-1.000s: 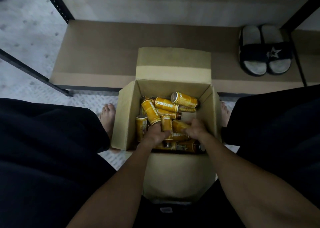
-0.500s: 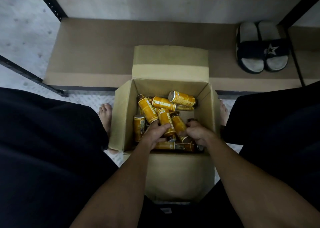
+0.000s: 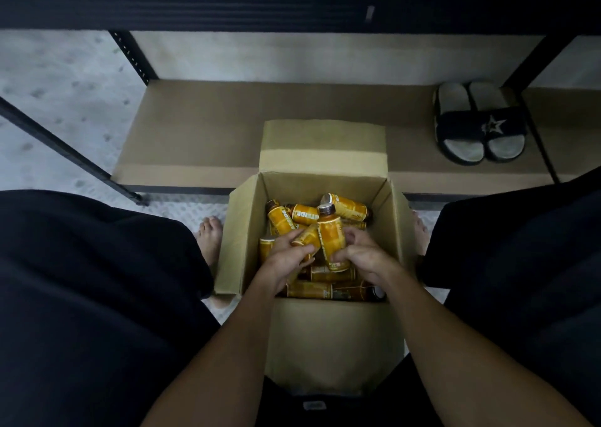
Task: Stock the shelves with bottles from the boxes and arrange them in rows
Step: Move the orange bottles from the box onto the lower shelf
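Note:
An open cardboard box (image 3: 242, 231) stands on the floor between my knees, filled with several yellow-labelled bottles with dark caps lying in a heap. My right hand (image 3: 364, 256) grips one bottle (image 3: 331, 235) nearly upright, cap pointing away from me, just above the pile. My left hand (image 3: 286, 257) holds a second, tilted bottle (image 3: 307, 238) right beside it. The low shelf board (image 3: 195, 134) lies just beyond the box.
A pair of black slippers (image 3: 479, 124) sits on the shelf board at the right. Black metal uprights (image 3: 133, 56) frame the shelf, and a dark crossbeam (image 3: 292, 9) runs overhead. My bare feet (image 3: 209, 238) flank the box on a pale floor.
Both hands have closed on bottles and lifted them out of the heap; the right one now stands upright. My view has tilted up, showing the upper crossbeam.

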